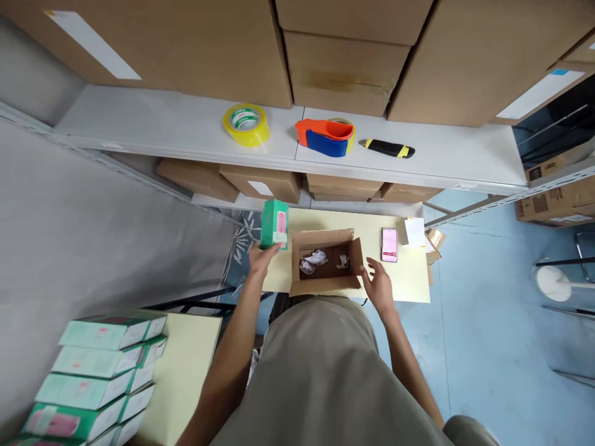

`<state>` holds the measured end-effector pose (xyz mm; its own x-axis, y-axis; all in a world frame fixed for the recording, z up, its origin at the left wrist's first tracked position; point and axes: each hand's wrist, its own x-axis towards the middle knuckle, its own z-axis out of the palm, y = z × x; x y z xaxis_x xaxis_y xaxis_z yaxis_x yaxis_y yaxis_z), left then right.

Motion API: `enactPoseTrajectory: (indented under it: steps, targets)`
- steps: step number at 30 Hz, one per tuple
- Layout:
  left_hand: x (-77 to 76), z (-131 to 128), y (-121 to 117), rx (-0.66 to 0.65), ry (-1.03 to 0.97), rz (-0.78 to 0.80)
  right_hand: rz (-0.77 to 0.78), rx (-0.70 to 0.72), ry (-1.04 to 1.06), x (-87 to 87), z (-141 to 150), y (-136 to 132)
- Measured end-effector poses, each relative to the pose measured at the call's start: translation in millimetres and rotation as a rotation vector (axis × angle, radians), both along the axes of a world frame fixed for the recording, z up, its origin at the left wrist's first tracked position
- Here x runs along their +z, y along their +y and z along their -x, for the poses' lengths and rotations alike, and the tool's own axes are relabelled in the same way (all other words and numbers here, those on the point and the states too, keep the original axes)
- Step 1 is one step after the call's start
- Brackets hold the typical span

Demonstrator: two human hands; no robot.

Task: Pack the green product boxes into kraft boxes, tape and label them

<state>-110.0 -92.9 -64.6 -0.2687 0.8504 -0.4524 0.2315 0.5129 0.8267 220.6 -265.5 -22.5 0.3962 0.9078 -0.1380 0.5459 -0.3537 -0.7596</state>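
My left hand (261, 255) grips a green product box (274, 224) by its lower end and holds it upright, just left of an open cardboard box (325, 288). Crumpled white paper (313, 261) lies inside the cardboard box. My right hand (379, 284) hovers open with spread fingers beside the box's right flap, holding nothing. The cardboard box rests on a pale yellow table (409, 279).
A pink phone (389, 244) and white slips (414, 232) lie on the table's right. On the shelf (162, 124) above sit a yellow tape roll (246, 124), an orange-blue tape dispenser (326, 137) and a utility knife (387, 148). Stacked green boxes (100, 378) stand at lower left.
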Motion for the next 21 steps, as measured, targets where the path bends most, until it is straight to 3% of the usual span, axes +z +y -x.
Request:
enactPoseTrajectory:
  steps: [3,5,7,10,13,17,21]
  targets:
    - [51.1,4,-27,-0.025,-0.227,-0.222,-0.130,-0.010,-0.067,23.4,8,5]
    - [82.6,-8,-44,-0.157,-0.295,-0.305,-0.177,0.049,0.043,35.8,16,13]
    - [99.8,-31,-58,-0.323,-0.362,-0.285,-0.154,0.167,0.211,38.5,23,22]
    - [92.9,-69,-70,-0.533,-0.376,-0.231,-0.025,0.316,0.299,22.8,24,32]
    - [67.0,-84,-76,-0.632,-0.259,-0.197,0.084,0.272,0.209,-1.0,12,30]
    - [49.5,-56,-83,-0.704,0.034,-0.255,0.035,0.190,0.279,-14.9,-4,19]
    - [47.5,-25,-80,-0.824,0.244,-0.311,-0.003,0.361,0.204,-8.1,2,25]
